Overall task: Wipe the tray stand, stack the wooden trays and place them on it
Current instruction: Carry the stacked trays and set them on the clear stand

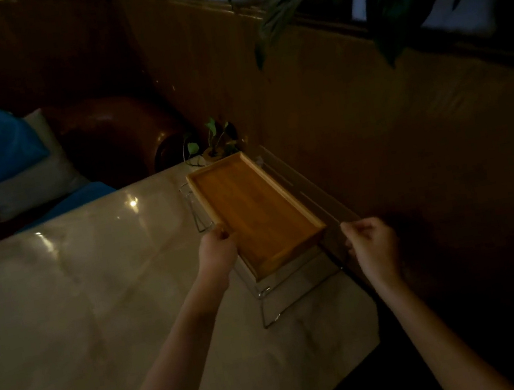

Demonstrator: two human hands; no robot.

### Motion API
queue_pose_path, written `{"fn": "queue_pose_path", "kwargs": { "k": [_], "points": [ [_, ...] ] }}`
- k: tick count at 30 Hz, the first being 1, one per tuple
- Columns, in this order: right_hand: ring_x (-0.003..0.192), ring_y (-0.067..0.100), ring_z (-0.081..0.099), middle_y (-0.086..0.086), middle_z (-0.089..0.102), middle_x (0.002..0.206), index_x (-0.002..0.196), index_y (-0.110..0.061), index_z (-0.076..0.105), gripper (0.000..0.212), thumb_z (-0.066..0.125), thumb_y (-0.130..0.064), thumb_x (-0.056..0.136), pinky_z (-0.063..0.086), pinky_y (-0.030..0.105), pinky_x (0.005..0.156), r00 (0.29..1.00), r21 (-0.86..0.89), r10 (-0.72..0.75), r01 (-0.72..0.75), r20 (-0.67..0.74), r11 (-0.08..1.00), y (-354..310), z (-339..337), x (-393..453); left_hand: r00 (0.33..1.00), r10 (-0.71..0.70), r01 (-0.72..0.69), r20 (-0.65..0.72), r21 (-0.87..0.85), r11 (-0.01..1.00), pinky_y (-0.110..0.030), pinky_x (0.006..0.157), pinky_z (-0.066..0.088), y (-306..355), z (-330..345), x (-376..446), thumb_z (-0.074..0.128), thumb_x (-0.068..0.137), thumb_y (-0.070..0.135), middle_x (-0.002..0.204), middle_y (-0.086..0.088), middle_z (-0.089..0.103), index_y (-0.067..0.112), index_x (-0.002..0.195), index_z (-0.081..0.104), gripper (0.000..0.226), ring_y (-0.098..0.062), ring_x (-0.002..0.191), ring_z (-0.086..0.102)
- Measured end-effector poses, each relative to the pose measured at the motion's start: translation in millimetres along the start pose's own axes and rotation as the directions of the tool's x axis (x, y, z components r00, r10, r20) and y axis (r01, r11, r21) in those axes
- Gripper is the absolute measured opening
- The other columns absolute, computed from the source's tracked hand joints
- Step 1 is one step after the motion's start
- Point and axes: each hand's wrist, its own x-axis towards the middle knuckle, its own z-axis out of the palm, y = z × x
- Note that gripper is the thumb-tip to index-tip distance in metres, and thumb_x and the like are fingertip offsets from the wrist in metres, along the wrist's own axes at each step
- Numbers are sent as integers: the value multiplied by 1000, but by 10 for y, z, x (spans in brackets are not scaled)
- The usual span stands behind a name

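**Fingers at the tray's left rim, stack resting on the stand**

The fingers of the left hand are closed on the near-left rim of the wooden trays; the thumb lies on top of the rim. The right hand is loosely curled, holds nothing, and is apart from the near-right corner of the tray. The light is dim, so I cannot tell how many trays are in the stack; only the top one shows clearly.

The trays lie on the tray stand, a thin wire frame on the right part of the marble table. The step in hand seems to be the last one, to settle the stack. To do it well, I would bring the right hand to the near-right corner, so both sides are guided, and move the stack until its edges are parallel with the frame and no corner hangs over.

The stand is very near the right edge of the table, with the wooden wall just beside it, so there is little room on the right. A small plant stands just behind the far end, so a push far is a risk. The left and near side of the table is open.
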Motion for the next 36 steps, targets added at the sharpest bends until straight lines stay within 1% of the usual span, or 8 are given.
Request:
{"fn": "queue_pose_path", "kwargs": {
  "k": [2, 4, 6, 15, 20, 26, 30, 36],
  "points": [
    [65, 15, 57, 10, 61, 81, 106, 5, 55, 32, 57, -21, 87, 50, 12, 51, 977, 155, 199, -208, 74, 966, 88, 37, -53, 999, 21, -22, 29, 31, 999, -40, 87, 50, -38, 4, -7, 52, 84, 5, 108, -15, 63, 8, 106, 59, 22, -29, 98, 60],
    [80, 24, 60, 13, 60, 88, 112, 6, 52, 35, 57, -18, 87, 54, 29, 76, 902, 380, 372, -430, 221, 819, 88, 78, -65, 998, 57, -60, 38, 82, 995, -43, 93, 51, -73, 3, -20, 54, 83, 5, 114, -12, 64, 8, 116, 56, 33, -28, 103, 60],
    [87, 25, 58, 12, 58, 89, 116, 4, 52, 32, 56, -11, 88, 49, 39, 91, 841, 509, 426, -541, 335, 669, 41, 102, -80, 994, 104, -106, 28, 134, 985, -49, 95, 50, -103, 1, -19, 54, 81, 4, 114, -13, 65, 9, 115, 56, 34, -29, 103, 60],
    [76, 21, 58, 12, 57, 82, 115, 8, 50, 29, 52, -2, 88, 46, 41, 88, 825, 537, 415, -564, 383, 627, 4, 91, -28, 987, 154, -159, 55, 107, 981, -44, 98, 48, -65, 130, 10, 54, 84, 6, 120, -9, 62, 11, 121, 53, 37, -25, 110, 58],
    [97, 32, 57, 19, 58, 96, 116, 9, 49, 30, 52, -2, 88, 47, 40, 86, 821, 526, 419, -571, 388, 631, 15, 79, 3, 984, 161, -168, 74, 103, 980, -40, 99, 47, -34, 273, 63, 54, 85, 6, 126, -8, 60, 11, 124, 50, 39, -22, 114, 56],
    [77, 23, 59, 15, 58, 83, 98, 3, 53, 11, 52, -2, 88, 58, 24, 50, 814, 536, 405, -579, 415, 614, 44, 77, 45, 985, 160, -164, 64, 59, 985, -40, 100, 47, 2, 405, 114, 55, 84, 6, 127, -10, 59, 10, 127, 48, 44, -23, 114, 56],
    [76, 23, 59, 15, 58, 83, 78, -2, 55, 11, 52, -3, 88, 57, 22, 47, 821, 528, 407, -569, 400, 630, 82, 97, 62, 983, 176, -180, 58, 76, 981, -38, 97, 47, 14, 456, 138, 53, 84, 5, 125, -10, 60, 9, 124, 50, 41, -24, 112, 57],
    [75, 21, 59, 13, 58, 80, 77, -3, 55, 11, 53, -3, 88, 57, 22, 47, 833, 521, 387, -550, 394, 653, 96, 99, 63, 980, 183, -187, 75, 62, 980, -37, 99, 45, -17, 480, 141, 51, 86, 8, 130, -9, 57, 12, 129, 45, 44, -23, 116, 54]
  ]
}}
